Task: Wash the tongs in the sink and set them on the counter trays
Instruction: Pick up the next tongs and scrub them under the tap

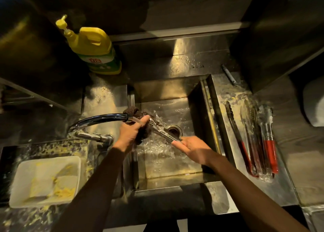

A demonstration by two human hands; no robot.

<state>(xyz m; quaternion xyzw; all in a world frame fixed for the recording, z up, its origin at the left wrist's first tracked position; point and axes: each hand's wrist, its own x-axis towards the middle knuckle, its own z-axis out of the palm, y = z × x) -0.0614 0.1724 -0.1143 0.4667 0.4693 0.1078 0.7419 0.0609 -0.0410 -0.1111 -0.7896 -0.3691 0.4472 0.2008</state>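
Observation:
A pair of metal tongs (162, 130) lies slanted over the steel sink (196, 108), under water running from the tap (103, 118). My right hand (191, 148) grips the tongs' handle end. My left hand (134, 132) grips a dark scouring cloth (138, 113) wrapped against the tongs' head. Several more tongs with red grips (254, 140) lie side by side on the wet steel counter right of the sink.
A yellow dish soap bottle (93, 47) stands behind the sink at the left. A white tray (43, 180) with yellow scraps sits on the left counter, with scraps scattered around it. A dark pen-like object (228, 74) lies at the back right.

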